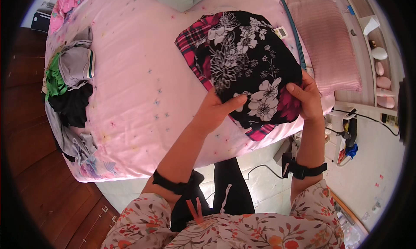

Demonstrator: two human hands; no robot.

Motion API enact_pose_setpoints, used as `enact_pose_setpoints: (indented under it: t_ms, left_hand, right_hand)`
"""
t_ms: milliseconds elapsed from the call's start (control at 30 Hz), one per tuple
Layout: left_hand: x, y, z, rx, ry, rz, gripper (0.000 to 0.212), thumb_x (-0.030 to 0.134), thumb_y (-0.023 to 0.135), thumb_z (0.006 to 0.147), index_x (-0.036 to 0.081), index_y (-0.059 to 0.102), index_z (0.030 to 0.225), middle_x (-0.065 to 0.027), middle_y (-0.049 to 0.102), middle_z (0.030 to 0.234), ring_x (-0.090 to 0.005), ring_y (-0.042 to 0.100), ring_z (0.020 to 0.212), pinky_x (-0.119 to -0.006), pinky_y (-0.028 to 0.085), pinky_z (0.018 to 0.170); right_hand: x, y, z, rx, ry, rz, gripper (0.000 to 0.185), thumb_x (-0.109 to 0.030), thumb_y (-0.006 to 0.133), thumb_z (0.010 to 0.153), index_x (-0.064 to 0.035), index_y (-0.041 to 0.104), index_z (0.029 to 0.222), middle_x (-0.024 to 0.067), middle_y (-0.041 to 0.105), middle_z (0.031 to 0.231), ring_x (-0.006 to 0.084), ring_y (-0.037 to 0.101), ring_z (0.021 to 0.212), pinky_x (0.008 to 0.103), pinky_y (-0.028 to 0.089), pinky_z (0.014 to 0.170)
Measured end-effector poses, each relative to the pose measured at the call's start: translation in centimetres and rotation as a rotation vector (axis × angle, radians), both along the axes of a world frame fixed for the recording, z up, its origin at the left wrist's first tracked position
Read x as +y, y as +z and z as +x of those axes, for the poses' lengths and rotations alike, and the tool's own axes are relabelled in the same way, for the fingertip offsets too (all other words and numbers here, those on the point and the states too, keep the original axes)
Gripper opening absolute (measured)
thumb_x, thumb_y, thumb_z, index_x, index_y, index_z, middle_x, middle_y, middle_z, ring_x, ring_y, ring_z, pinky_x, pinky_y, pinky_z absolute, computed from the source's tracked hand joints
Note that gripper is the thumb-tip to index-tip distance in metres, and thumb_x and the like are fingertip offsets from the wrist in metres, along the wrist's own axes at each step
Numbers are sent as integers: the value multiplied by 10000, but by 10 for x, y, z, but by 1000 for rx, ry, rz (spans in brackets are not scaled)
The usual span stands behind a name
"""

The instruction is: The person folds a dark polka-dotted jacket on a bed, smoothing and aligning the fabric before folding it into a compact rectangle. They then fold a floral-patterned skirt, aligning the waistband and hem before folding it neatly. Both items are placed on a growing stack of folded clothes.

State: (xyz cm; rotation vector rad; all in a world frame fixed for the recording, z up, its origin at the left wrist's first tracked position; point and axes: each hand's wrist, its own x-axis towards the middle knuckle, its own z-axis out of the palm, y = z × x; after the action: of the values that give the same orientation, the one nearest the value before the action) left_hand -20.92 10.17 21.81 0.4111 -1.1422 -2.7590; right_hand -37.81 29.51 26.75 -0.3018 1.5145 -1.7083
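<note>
Both of my hands grip a folded black garment [253, 64] printed with white and magenta flowers. My left hand [217, 109] pinches its near left edge, thumb on top. At the near right corner, my right hand [307, 98] holds it with the thumb laid over the cloth. A red and black plaid cloth [191, 47] shows from under the garment on its left and near sides. The fingers beneath the fabric are hidden. Below lies a bed with a pink flowered sheet [130, 86].
Rumpled clothes, among them a grey garment [76, 64], a green one [56, 77] and a black one [73, 104], lie along the bed's left edge. A pink ribbed pillow [328, 44] rests by the headboard shelf [388, 67]. A small white device with a display [281, 32] sits beyond the garment.
</note>
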Motion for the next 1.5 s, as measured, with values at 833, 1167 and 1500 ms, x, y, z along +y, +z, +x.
enact_pose_setpoints:
  t_ms: [833, 1167, 1500]
  left_hand:
    - [26, -69, -104, -369, -25, -1877, 465, 294, 483, 965, 207, 452, 1421, -74, 214, 1579, -396, 116, 1452, -650, 87, 1107]
    - [21, -121, -110, -364, -27, -1835, 556, 419, 501, 946, 223, 396, 1456, -82, 164, 1591, -413, 100, 1448, -667, 95, 1104]
    - [7, -85, -96, -275, -117, -1653, 572, 432, 516, 927, 181, 423, 1432, -108, 186, 1582, -402, 94, 1452, -620, 105, 1131]
  right_hand:
    - [-23, -118, 34, 1348, 272, 808, 624, -548, 473, 912, -169, 477, 1407, 70, 248, 1570, 429, 150, 1434, 693, 11, 1081]
    - [-19, -154, 34, 1347, 353, 903, 751, -548, 576, 831, -164, 404, 1454, 69, 223, 1577, 427, 138, 1433, 723, 23, 1070]
    - [-20, -137, 36, 1436, 336, 860, 689, -480, 520, 898, -112, 377, 1462, 106, 222, 1576, 387, 135, 1453, 640, 22, 1120]
